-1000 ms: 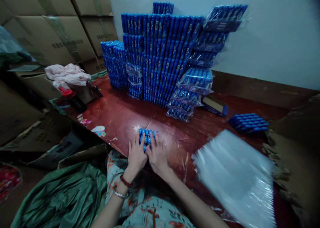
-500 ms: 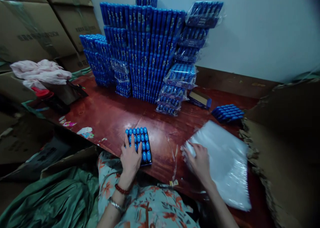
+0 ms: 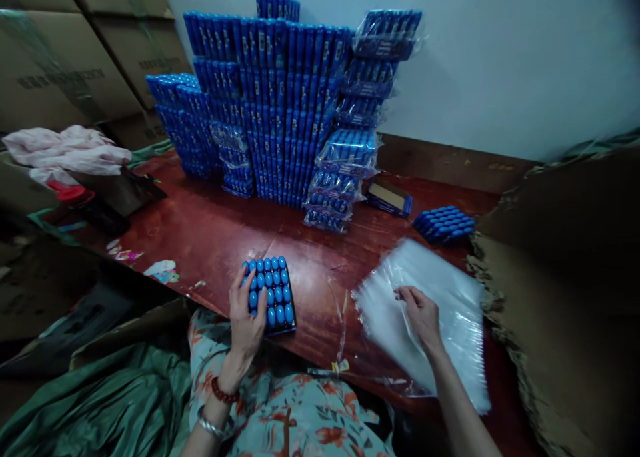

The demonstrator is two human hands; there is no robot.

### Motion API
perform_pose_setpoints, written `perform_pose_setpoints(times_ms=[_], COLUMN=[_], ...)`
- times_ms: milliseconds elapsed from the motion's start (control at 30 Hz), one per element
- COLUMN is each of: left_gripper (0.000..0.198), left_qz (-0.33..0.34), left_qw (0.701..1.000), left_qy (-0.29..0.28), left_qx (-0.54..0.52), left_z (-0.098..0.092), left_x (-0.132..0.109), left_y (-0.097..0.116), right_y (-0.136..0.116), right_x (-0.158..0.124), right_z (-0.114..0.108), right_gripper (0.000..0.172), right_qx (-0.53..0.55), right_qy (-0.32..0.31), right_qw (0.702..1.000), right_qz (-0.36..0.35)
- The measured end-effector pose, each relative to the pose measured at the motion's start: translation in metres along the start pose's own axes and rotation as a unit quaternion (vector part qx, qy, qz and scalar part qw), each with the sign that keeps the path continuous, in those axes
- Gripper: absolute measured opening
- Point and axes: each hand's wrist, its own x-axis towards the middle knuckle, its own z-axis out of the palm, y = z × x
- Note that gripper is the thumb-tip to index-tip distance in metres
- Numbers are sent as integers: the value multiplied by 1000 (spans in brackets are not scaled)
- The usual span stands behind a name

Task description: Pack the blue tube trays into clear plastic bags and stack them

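My left hand [image 3: 247,313] lies with fingers apart on the left side of a flat dark tray [image 3: 292,323] filled with rows of shiny blue oval-topped pieces [image 3: 271,295]. The tray is on the table near its front edge. Over a pile of clear plastic bags [image 3: 450,310] to the right, my right hand [image 3: 421,312] is closed, with thumb and fingertips pinching the film of the top plastic bag. A fold of film runs down from the pinch. The fingers partly hide the tray's left rows.
Tall stacks of blue packs [image 3: 280,110] stand at the back of the red-brown table [image 3: 200,230], some wrapped in film. An open shallow box [image 3: 389,197] and a blue pack [image 3: 444,223] sit back right. Cardboard [image 3: 520,270] borders the right; a red-lidded bottle [image 3: 90,207] stands left.
My right hand has moved right from the bags' left edge, pulling up film in a pinch. My left hand has shifted toward the tray's left side. The whole view has shifted slightly.
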Motion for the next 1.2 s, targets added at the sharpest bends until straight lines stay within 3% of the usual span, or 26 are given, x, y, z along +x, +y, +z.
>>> perform_pose_setpoints(times_ms=[67,133,200,300,400,500,567,633,667,733,867,933,1067,1200], left_gripper=[52,67,81,64,34,33,37,36,33,28,24,31,36,26], left_qz=[68,146,213,270,224,137,96,67,54,30,25,26,58,134], left_qw=[996,975,931,875,861,856,832,801,794,810,895,920,924,911], left_qy=[-50,-164,-287,-393,-456,-495,-535,-579,-589,-570,-440,-387,-377,-389], left_qx=[-1,29,72,85,26,-65,-112,-135,-140,-135,-73,-54,-42,5], left_z=[1,6,15,31,36,23,8,-8,-15,-27,-40,-45,-56,-72], left_x=[6,15,24,38,52,68,80,90,95,102,106,106,112,125], left_y=[18,44,72,100,103,94,90,89,89,91,89,86,77,70], right_y=[-28,-63,-99,-147,-182,-211,-229,-244,-249,-258,-268,-272,-280,-288], right_x=[5,7,8,13,20,18,11,4,3,4,11,11,11,14], right_z=[-10,-15,-15,-15,-26,-37,-37,-29,-23,-12,5,10,17,18], right_gripper=[34,31,29,27,35,42,41,23,17,20,16,19,20,14], right_qx=[-66,-121,-148,-165,-201,-248,-288,-333,-348,-346,-274,-244,-235,-301], right_qy=[-64,-175,-290,-402,-408,-364,-370,-386,-386,-378,-343,-317,-311,-335], right_qw=[991,960,913,842,827,829,796,757,745,744,793,821,834,793], right_qz=[-100,-183,-247,-319,-330,-346,-382,-409,-418,-428,-423,-407,-390,-410])
